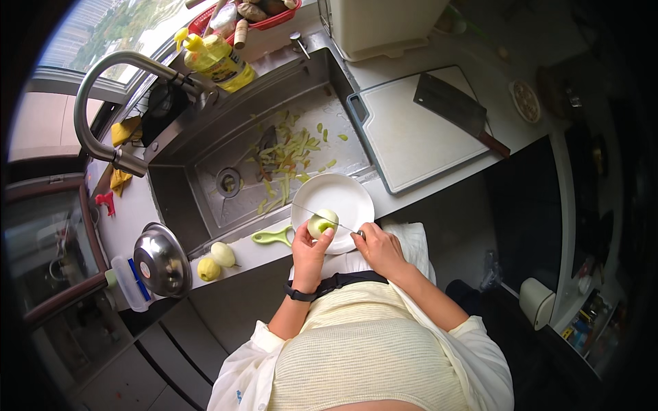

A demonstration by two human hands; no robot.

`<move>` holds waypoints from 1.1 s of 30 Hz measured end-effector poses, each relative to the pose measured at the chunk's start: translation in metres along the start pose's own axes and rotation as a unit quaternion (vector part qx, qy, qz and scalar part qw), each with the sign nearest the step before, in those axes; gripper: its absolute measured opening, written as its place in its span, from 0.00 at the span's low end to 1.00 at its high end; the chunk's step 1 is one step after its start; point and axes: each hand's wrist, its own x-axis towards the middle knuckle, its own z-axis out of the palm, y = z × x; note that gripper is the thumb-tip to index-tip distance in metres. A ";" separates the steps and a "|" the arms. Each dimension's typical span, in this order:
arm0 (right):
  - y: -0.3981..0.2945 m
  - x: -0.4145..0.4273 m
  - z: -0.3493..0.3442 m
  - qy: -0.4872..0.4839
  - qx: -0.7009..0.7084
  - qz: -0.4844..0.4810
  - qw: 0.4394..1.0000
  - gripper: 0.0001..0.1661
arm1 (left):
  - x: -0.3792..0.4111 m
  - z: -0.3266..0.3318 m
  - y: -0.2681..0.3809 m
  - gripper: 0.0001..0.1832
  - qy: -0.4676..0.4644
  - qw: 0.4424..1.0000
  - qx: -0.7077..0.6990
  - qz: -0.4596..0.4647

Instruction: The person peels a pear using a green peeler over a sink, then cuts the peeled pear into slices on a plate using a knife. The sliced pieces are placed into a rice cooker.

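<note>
My left hand (310, 253) grips a peeled pale-green fruit (321, 218), possibly an apple, with a patch of green skin left near the thumb. In my right hand (380, 248) is the handle of a thin knife (306, 208), its blade lying across the fruit. Whether the edge has entered the flesh I cannot tell. Both hands are over the near part of a white plate (354, 200) at the counter's front edge. Left of the plate lies a green peeler (271, 236), partly hidden. Two peeled fruits, a whitish one (222, 254) and a yellower one (208, 269), sit further left.
Peelings (288, 149) litter the steel sink (216, 141), under a curved faucet (97, 67). A cleaver (452, 105) rests on the cutting board (411, 149) at right. A steel bowl (162, 262) stands left; a yellow soap bottle (221, 64) and red basket (277, 19) are behind the sink.
</note>
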 end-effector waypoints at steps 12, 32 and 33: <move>-0.003 0.008 -0.004 -0.067 -0.038 0.107 0.991 0.30 | 0.009 0.001 -0.008 0.20 0.025 0.993 -0.030 -0.108; -0.017 0.008 -0.025 0.043 0.004 -0.030 0.999 0.20 | 0.013 -0.030 0.001 0.27 -0.167 0.971 -0.149 -0.088; -0.018 0.008 -0.025 0.046 0.001 -0.042 0.998 0.20 | 0.015 -0.030 0.001 0.28 -0.173 0.972 -0.140 -0.074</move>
